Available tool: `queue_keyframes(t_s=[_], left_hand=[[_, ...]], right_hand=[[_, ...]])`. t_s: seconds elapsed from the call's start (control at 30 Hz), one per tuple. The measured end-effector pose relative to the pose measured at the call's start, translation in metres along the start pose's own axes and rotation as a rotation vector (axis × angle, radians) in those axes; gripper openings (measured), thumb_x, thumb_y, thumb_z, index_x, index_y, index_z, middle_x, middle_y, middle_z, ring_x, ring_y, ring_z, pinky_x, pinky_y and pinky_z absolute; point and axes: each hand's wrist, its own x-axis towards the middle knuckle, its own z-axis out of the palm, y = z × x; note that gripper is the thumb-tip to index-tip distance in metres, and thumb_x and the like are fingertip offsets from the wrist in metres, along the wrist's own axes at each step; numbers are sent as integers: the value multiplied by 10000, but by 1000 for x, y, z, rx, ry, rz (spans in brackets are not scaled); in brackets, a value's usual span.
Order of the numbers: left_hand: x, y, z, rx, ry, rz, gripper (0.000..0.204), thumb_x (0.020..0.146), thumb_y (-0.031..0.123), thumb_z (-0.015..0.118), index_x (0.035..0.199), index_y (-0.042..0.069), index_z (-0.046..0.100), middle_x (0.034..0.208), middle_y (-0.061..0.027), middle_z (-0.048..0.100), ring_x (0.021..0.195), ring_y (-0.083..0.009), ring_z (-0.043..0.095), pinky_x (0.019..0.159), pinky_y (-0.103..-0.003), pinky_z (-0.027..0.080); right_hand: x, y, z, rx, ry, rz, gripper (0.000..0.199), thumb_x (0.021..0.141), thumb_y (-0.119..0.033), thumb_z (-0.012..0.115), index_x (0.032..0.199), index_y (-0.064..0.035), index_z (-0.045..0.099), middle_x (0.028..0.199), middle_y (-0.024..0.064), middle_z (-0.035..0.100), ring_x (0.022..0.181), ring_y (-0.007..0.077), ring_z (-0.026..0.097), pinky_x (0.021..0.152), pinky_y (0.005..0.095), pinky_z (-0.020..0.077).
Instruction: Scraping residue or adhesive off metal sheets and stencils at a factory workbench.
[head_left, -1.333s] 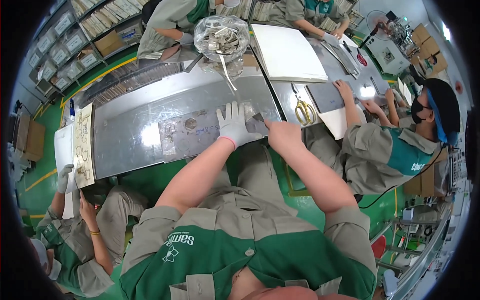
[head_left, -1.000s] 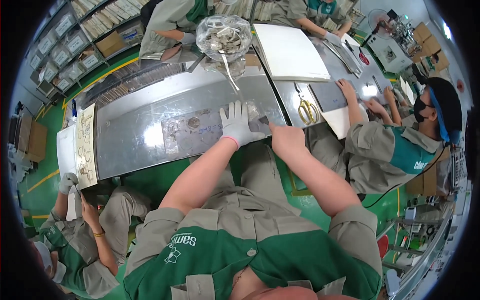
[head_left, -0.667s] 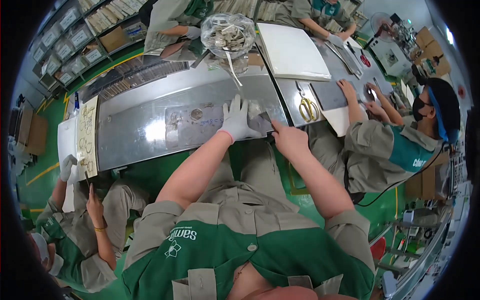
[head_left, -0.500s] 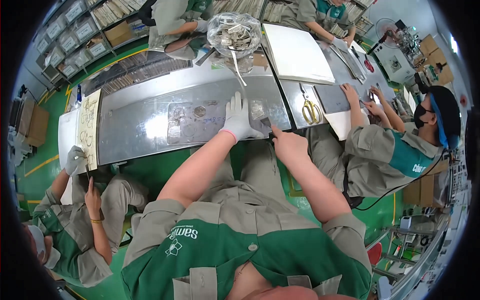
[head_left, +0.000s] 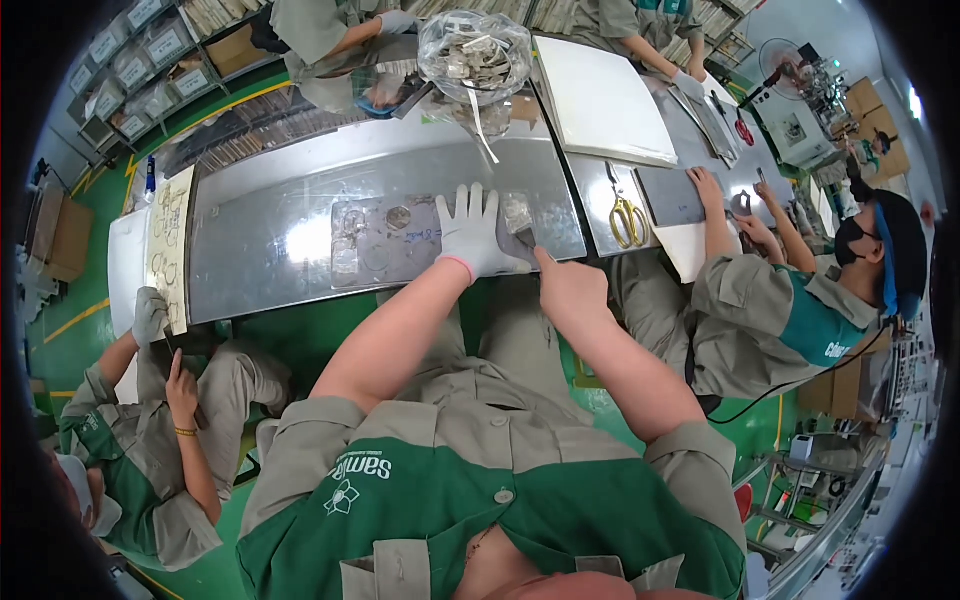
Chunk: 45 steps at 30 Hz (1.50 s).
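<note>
My left hand [head_left: 472,238], in a white glove, lies flat with spread fingers on a thin grey plate [head_left: 418,266] that bears handwriting and cut-out outlines. The plate rests along the near edge of the metal table. My bare right hand [head_left: 577,296] is closed round a flat scraper [head_left: 526,237], its index finger stretched along the tool; the handle is hidden in the fist. The scraper's blade touches the plate's right end, below a small shiny clear piece [head_left: 518,212]. A hexagonal piece [head_left: 398,218] lies on the plate left of my glove.
A clear bag of metal pieces [head_left: 475,62] stands at the table's far side. Gold-handled scissors [head_left: 628,220] and a stack of white sheets [head_left: 605,105] lie to the right. Co-workers sit left and right of me; others are across the table. A patterned board [head_left: 172,245] lies left.
The view has shifted slightly. My left hand stays flat on the plate, and the scraper in my right hand remains at the plate's right end with little visible movement.
</note>
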Motion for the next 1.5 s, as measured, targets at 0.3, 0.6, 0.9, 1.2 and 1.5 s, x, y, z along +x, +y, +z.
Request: queue_keyframes(t_s=[0.3, 0.6, 0.9, 1.2, 1.5], left_hand=[[-6, 3, 4, -12, 69, 24, 1238, 585, 782, 712, 1515, 55, 337, 1558, -209, 286, 1472, -411, 193, 1141, -698, 93], [-3, 3, -3, -34, 57, 27, 1308, 524, 818, 696, 1520, 52, 334, 1561, -204, 286, 1481, -389, 186, 1159, -670, 72], [1, 1, -10, -50, -8, -22, 1247, 605, 760, 692, 1552, 59, 283, 1583, -210, 257, 1500, -409, 142, 1161, -674, 67], [2, -3, -1, -54, 63, -11, 1279, 564, 817, 675, 1523, 49, 320, 1572, -192, 271, 1487, -384, 177, 1170, -658, 69], [-7, 2, 1, -23, 48, -13, 1232, 603, 784, 682, 1523, 47, 326, 1569, -208, 276, 1484, -401, 183, 1148, -680, 80]], right_hand=[[-7, -16, 8, -50, -8, 53, 515, 851, -126, 583, 1365, -134, 555, 751, 134, 712, 696, 313, 719, 587, 430, 538], [-3, -16, -7, -36, 42, 12, 456, 867, -103, 554, 1321, -111, 592, 783, 129, 720, 713, 306, 725, 591, 423, 540], [9, -24, -8, -57, -44, 21, 474, 894, -112, 528, 1367, -100, 560, 852, 133, 734, 788, 293, 734, 621, 423, 550], [3, -23, -1, -88, 47, -10, 488, 860, -115, 566, 1347, -92, 579, 773, 114, 721, 694, 284, 720, 560, 406, 536], [-8, -22, 11, -60, -1, 42, 524, 862, -102, 550, 1384, -149, 548, 751, 136, 701, 685, 309, 709, 586, 421, 519]])
